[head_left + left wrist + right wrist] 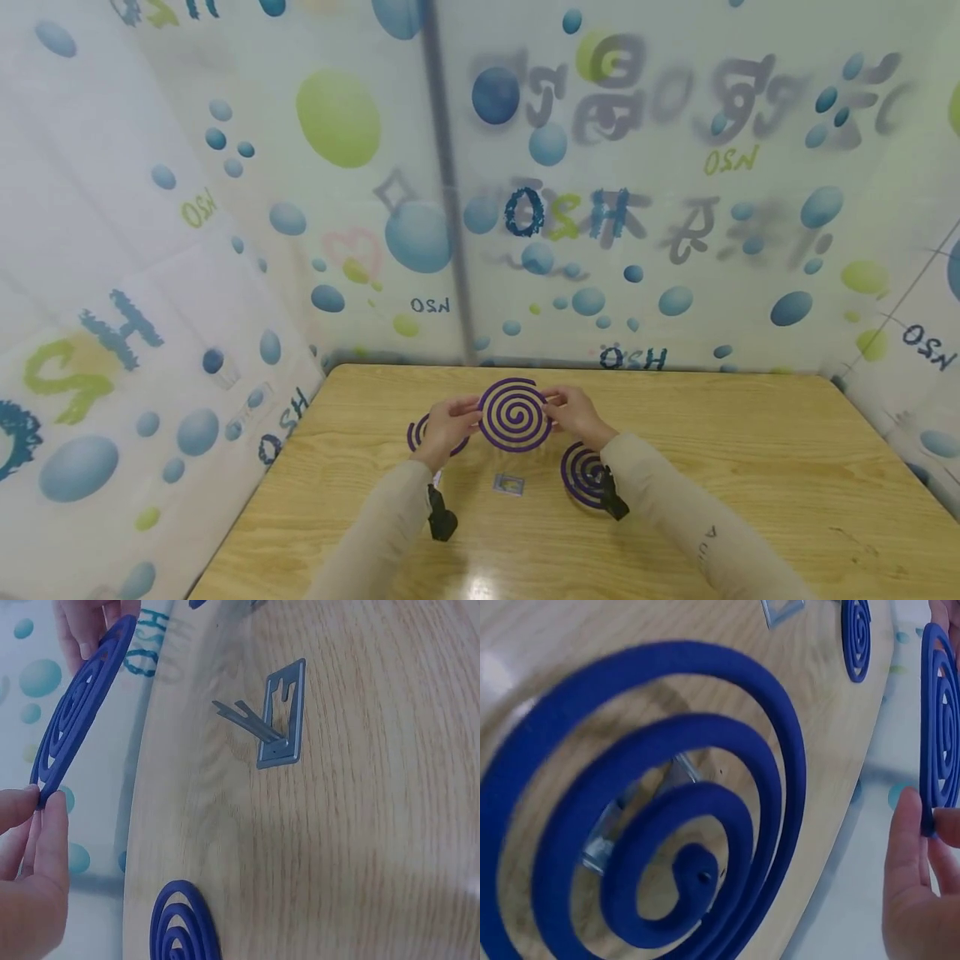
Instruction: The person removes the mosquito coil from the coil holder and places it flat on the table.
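Observation:
Up off the table, a dark purple-blue mosquito coil (516,414) is held upright between both hands. My left hand (448,425) pinches its left edge between thumb and fingers; my right hand (576,414) grips the opposite edge the same way. Below it lies a thin metal coil stand (296,724) with a forked prong bent up. A second coil (178,889) is beyond the left hand, partly hidden by it in the head view. Under the right wrist, a third coil (694,862) sits over a metal stand (598,856), seen through its rings.
The wooden table (712,433) meets a printed curtain (660,250) along its back edge, with more curtain at both sides. Black wrist cameras hang under both sleeves, the right one (613,498) overlapping the third coil in the head view.

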Motion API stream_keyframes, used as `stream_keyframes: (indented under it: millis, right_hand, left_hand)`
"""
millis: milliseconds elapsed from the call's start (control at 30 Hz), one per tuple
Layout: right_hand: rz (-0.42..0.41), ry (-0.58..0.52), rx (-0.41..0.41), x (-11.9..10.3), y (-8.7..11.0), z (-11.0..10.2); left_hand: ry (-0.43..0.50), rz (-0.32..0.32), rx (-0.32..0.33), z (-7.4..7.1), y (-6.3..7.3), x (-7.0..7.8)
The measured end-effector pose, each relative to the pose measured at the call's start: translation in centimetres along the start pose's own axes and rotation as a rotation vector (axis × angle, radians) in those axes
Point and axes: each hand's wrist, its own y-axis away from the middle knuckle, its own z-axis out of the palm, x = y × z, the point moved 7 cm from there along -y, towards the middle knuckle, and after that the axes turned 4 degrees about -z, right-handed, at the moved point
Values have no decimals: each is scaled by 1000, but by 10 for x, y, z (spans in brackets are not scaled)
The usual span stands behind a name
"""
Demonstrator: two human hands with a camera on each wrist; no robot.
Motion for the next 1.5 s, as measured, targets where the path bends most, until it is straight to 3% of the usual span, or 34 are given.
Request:
stream_keyframes:
  millis: [233,733,1033,1200,1300,1433,1500]
  right_hand:
    - [-5,-9,20,5,-10,-2]
    - [55,38,7,19,-24,4]
    - [46,86,12,25,-28,3]
    - [45,128,11,27,-30,3]
    - [24,151,-1,41,-41,6]
    - [-45,167,-54,101,-80,15]
    - [-80,164,-71,116,-89,17]
  left_hand:
    - [31,32,18,1,-8,-8]
    - [46,7,165,1,-16,-22]
    - [72,6,153,5,-25,-33]
    - [11,8,172,5,-25,-36]
    - [-48,5,176,5,-24,-37]
    - [-114,-3,169,5,-25,-42]
    - [-136,-15,163,5,-25,-44]
